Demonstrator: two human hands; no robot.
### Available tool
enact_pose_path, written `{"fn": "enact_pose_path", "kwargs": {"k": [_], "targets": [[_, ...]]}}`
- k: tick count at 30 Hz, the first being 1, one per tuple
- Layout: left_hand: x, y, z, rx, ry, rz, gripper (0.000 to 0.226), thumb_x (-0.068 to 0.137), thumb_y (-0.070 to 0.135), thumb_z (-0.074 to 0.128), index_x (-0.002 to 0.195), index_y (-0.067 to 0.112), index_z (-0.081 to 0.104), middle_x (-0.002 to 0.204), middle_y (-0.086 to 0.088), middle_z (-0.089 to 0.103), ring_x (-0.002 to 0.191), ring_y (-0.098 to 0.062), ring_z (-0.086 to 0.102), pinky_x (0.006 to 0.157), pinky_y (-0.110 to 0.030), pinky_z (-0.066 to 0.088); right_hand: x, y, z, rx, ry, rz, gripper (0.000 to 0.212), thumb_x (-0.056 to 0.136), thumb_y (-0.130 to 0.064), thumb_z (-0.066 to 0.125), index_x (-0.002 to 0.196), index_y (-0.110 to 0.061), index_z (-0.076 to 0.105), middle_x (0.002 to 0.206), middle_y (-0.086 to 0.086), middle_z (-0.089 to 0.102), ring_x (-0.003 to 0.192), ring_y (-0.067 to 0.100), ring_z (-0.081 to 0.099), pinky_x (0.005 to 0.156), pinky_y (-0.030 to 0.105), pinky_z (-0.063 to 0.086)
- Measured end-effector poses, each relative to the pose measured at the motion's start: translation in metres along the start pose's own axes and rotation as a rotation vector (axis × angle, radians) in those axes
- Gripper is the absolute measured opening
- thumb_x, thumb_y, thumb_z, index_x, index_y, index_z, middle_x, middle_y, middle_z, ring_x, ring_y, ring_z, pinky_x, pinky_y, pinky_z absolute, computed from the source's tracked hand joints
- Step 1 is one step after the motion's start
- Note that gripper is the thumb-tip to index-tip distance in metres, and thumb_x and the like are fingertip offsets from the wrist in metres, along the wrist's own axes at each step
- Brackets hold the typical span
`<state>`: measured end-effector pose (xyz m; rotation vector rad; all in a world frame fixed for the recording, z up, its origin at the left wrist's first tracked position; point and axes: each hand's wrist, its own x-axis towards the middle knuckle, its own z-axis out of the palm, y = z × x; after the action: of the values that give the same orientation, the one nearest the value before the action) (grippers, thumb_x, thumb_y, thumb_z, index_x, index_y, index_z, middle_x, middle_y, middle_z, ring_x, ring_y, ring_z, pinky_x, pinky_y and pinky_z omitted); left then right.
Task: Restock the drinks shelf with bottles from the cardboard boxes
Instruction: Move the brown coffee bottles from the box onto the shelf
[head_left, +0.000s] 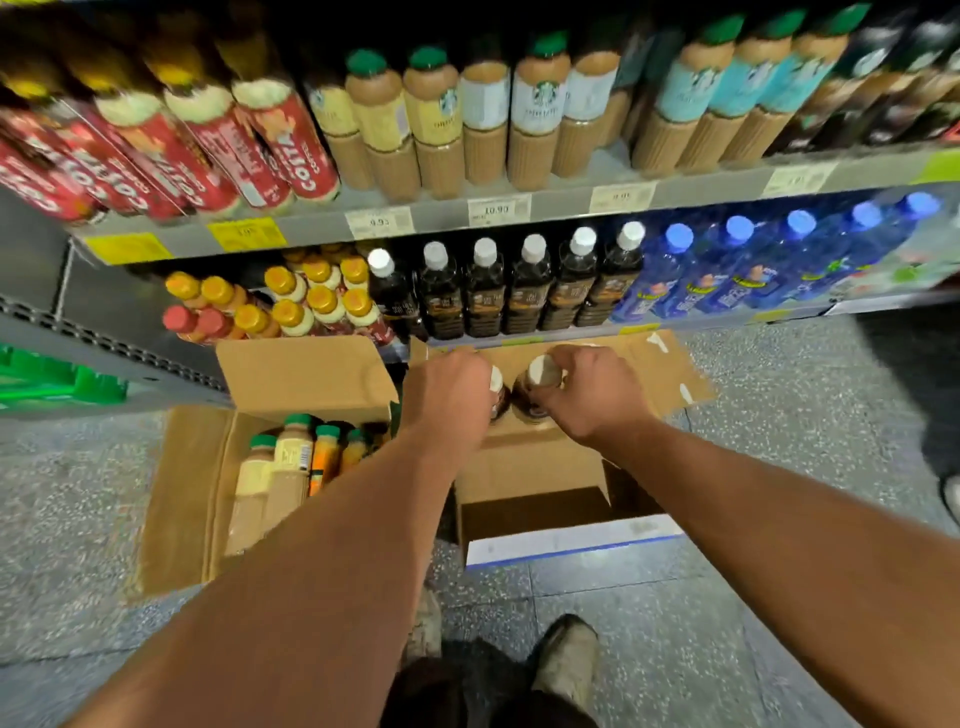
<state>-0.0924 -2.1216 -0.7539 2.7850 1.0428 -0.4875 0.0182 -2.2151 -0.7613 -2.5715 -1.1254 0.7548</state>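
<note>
Holds two dark bottles side by side just over the open box by the bottom shelf — left hand and right hand each curled round a bottle's top — likely full, heavy, slick; best gripped under the cap.

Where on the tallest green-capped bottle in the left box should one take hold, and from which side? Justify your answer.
Grip the neck just under the green cap, coming from above. The bottle stands cap-up in the box, hemmed in by neighbours and the cardboard walls, so only its top is free.
</note>
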Motion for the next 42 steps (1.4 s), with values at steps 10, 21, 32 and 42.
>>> {"fn": "enact_pose_path", "kwargs": {"k": [10, 21, 32, 42], "targets": [[-0.042, -0.025, -0.191, -0.053, 0.136, 0.065, 0.024, 0.098, 0.023, 0.048, 0.118, 0.011, 0.053, 0.118, -0.006, 0.055, 0.106, -0.026, 0.058, 0.079, -0.035, 0.045, -0.046, -0.097, -0.181, -0.054, 0.101, -0.175, 0.019, 0.081, -0.032, 0.063, 0.077, -0.015, 0.058, 0.081, 0.008, 0.062, 0.074, 0.027, 0.053, 0.058, 0.026, 0.038], [-0.112, -0.055, -0.391, -0.046, 0.403, -0.050, 0.022, 0.096, 0.019, 0.045, 0.113, 0.010, 0.054, 0.120, -0.011, 0.053, 0.111, -0.033, 0.055, 0.078, -0.039, 0.044, -0.096, -0.213, -0.353, -0.083, 0.393, -0.377, 0.023, 0.081, -0.036, 0.059, 0.082, -0.014, 0.065, 0.091, 0.013, 0.067, 0.088, 0.034, 0.062, 0.063, 0.031, 0.042], [-0.169, -0.094, -0.488, -0.094, 0.532, -0.059, 0.019, 0.097, 0.021, 0.044, 0.108, 0.008, 0.054, 0.118, -0.012, 0.052, 0.110, -0.033, 0.051, 0.081, -0.039, 0.041, -0.137, -0.294, -0.409, 0.033, 0.503, -0.429, 0.024, 0.079, -0.034, 0.058, 0.068, -0.013, 0.053, 0.071, 0.006, 0.057, 0.071, 0.028, 0.053, 0.048, 0.029, 0.029], [-0.177, -0.150, -0.531, -0.265, 0.637, -0.019, 0.023, 0.099, 0.022, 0.043, 0.109, 0.003, 0.051, 0.117, -0.015, 0.046, 0.106, -0.036, 0.052, 0.084, -0.042, 0.042, -0.142, -0.363, -0.425, 0.205, 0.596, -0.371, 0.024, 0.082, -0.034, 0.065, 0.084, -0.010, 0.063, 0.085, 0.007, 0.064, 0.080, 0.027, 0.058, 0.057, 0.030, 0.036]]}}
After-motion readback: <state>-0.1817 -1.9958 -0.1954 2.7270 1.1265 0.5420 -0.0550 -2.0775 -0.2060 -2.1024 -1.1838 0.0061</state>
